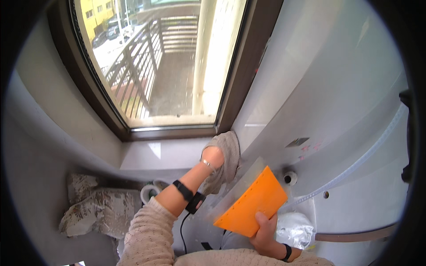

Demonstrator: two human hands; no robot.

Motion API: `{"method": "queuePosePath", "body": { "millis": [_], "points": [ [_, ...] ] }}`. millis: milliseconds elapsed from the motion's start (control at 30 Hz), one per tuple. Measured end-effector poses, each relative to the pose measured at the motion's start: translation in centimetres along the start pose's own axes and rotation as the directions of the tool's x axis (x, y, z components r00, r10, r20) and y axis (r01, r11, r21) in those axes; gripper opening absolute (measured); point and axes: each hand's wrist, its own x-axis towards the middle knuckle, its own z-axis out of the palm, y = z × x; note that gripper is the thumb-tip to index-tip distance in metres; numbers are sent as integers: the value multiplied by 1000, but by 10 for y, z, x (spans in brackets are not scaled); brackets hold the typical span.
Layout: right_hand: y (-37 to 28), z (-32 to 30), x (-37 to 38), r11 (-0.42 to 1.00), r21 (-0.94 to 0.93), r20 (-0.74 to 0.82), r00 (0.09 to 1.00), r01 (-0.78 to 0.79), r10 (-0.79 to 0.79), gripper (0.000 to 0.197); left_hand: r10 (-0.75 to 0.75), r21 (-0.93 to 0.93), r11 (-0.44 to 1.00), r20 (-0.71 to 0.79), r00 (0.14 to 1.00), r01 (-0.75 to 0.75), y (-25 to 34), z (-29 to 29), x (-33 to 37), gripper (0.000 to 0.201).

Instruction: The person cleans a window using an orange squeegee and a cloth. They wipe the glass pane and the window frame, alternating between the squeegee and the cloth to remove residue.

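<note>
My left hand (214, 156) reaches to the corner where the windowsill meets the right-hand wall. It holds a grey-beige cloth (228, 153), which wraps over the fingers and hides them; part of it hangs down below the wrist. Lower right, my right hand (265, 230) grips a flat orange sheet (254, 204) by its lower edge, thumb on top. Along the sheet's upper left side runs a row of small marks, with a see-through strip beyond it. The sheet is tilted and close to the wall.
Ahead is a brown-framed window (173, 132) above a white sill (146, 156). Stained bags (106, 213) lie at left by a white round container (148, 193). A small black device (195, 203) trails a cord. A pipe opening (290, 178) and a pale perforated strip (355, 166) are at right.
</note>
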Motion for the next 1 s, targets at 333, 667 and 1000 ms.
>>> {"method": "queuePosePath", "body": {
  "millis": [333, 667, 1000],
  "points": [
    [4, -20, 15, 977, -65, 62, 978, 202, -198, 48, 40, -135, 973, -704, 709, -189, -22, -172, 114, 51],
    [0, -25, 3, 975, -104, 74, 980, 194, -187, 46, -260, -305, 926, -81, 962, 224, 10, 8, 16, 42],
    [-4, -21, 2, 996, 29, 85, 993, 83, -85, 47, 120, 24, 989, 454, 883, -147, -13, 0, 30, 32]
  ]
}}
